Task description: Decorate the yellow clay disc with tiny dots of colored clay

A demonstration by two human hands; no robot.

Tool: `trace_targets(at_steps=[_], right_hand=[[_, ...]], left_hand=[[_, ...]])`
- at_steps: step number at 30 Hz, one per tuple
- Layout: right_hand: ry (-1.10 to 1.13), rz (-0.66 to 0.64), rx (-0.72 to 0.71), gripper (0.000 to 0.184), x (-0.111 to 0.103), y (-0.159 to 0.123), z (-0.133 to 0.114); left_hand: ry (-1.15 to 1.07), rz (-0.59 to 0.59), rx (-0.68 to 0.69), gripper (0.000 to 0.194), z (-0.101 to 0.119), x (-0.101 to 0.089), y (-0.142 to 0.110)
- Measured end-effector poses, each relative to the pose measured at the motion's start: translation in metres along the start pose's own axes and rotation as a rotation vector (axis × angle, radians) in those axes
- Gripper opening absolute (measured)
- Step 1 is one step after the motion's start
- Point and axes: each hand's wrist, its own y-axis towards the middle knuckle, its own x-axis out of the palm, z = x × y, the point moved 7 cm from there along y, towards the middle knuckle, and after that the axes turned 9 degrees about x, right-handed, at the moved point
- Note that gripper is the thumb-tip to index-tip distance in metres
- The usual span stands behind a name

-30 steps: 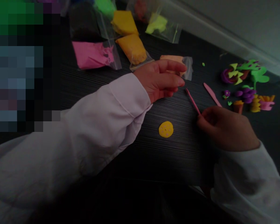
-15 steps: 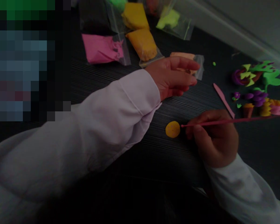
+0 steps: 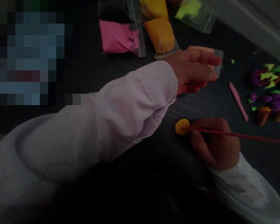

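My right hand [image 3: 214, 144] pinches a thin pink stick [image 3: 242, 135] between thumb and fingers. The stick's tip lies over a flat yellow clay disc [image 3: 182, 127] on the dark table, and seems to touch it. Small dark marks show on the disc's surface. My left hand [image 3: 196, 71] is open, fingers stretched to the right, above the table. Partly behind its fingers lies a bag of peach-coloured clay [image 3: 200, 49]; whether the hand touches that bag I cannot tell.
Bags of pink clay [image 3: 118, 36], orange-yellow clay [image 3: 161, 34] and lime clay [image 3: 190, 10] lie at the back. A pink plastic knife [image 3: 238, 101] rests at the right, near several small clay figures, among them purple pieces [image 3: 274, 101] and a brown cup [image 3: 263, 115].
The stick's tip has moved left, from beside the yellow disc onto it. My left hand remains open in much the same pose. The whole view has shifted, so the table's things appear farther right.
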Motion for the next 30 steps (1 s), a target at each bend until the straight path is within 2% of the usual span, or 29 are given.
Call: trace_targets(at_steps=[6,11,16,21,26,30], right_hand=[[0.025,-0.002,0.064,0.010,-0.0013,0.0002,0.0037],[-0.040,-0.025,0.021,0.006,0.0021,0.0015,-0.0020],[0.021,-0.018,0.071,0.007,0.0007,0.0001,0.0036],[-0.011,-0.006,0.028,0.010,0.0006,-0.0009,0.0017],[0.065,-0.005,0.088,0.010,-0.0018,-0.0004,0.0068],[0.007,-0.019,0.038,0.010,0.0012,0.0001,0.0008]], left_hand=[[-0.019,0.011,0.033,0.022,0.0007,0.0000,0.0005],[-0.032,-0.016,0.035,0.023,0.0017,0.0016,-0.0014],[-0.025,-0.048,0.052,0.025,0.0041,0.0029,-0.0033],[0.021,-0.042,0.051,0.027,0.0050,0.0033,-0.0045],[0.029,-0.031,0.068,0.025,0.0060,0.0044,-0.0059],[0.024,-0.025,0.062,0.024,0.0061,0.0047,-0.0061]])
